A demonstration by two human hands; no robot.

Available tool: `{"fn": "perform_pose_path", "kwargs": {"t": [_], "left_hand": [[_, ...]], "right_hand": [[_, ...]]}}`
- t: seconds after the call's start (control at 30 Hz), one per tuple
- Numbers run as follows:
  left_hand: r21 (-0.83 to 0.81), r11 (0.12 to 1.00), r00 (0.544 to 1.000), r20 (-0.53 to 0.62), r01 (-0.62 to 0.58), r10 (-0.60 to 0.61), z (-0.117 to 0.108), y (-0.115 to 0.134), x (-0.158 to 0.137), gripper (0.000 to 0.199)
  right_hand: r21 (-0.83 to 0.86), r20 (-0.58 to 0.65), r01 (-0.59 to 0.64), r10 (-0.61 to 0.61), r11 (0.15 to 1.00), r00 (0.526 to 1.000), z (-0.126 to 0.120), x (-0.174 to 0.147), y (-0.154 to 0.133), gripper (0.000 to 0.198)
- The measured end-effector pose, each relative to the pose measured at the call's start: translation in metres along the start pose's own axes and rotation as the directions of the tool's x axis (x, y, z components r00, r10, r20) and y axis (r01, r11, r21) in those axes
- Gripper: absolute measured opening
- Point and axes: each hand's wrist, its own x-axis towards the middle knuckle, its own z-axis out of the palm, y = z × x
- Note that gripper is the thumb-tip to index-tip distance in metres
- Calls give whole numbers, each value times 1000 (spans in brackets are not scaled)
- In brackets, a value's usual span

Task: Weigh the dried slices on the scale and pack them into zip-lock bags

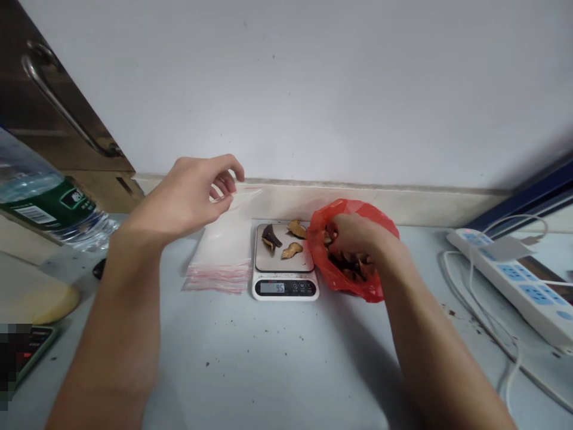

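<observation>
My left hand [197, 191] hovers above a stack of clear zip bags [224, 245] with red seal lines. Its fingers are curled but apart from the thumb, and nothing shows between them. My right hand [358, 236] reaches into an open red plastic bag [329, 276] filled with dried brown slices [353, 269]. The fingers there bend inward among the slices; their tips are partly hidden. Between the two bags stands a small white kitchen scale [286, 278]. On its metal plate lie a dark curled slice [271, 236] and two tan ones [292, 250]. The lit display shows digits like 95.
A water bottle [49, 191] with a green label is at the left, near a phone [38, 346] on the table. At the right lie a white power strip [510, 272] and loose cables [474, 310]. Dark crumbs dot the grey tabletop [268, 370]; a white wall [313, 89] rises behind.
</observation>
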Motion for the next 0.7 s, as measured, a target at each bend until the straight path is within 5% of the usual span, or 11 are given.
{"fn": "perform_pose_path", "kwargs": {"t": [0.13, 0.33, 0.57, 0.7], "left_hand": [[-9, 1000, 1000, -5, 1, -1, 1, -2, 0, 25], [-3, 1000, 1000, -11, 19, -19, 0, 0, -1, 25], [0, 999, 999, 18, 46, -46, 0, 0, -1, 27], [5, 1000, 999, 23, 29, -29, 1, -2, -1, 27]], "right_hand": [[63, 41, -50, 47, 997, 998, -5, 1, 7, 23], [279, -108, 51, -21, 959, 994, -17, -8, 15, 33], [593, -249, 320, -209, 739, 946, -15, -19, -11, 18], [607, -246, 336, -231, 720, 941, 6, -5, -32, 21]]}}
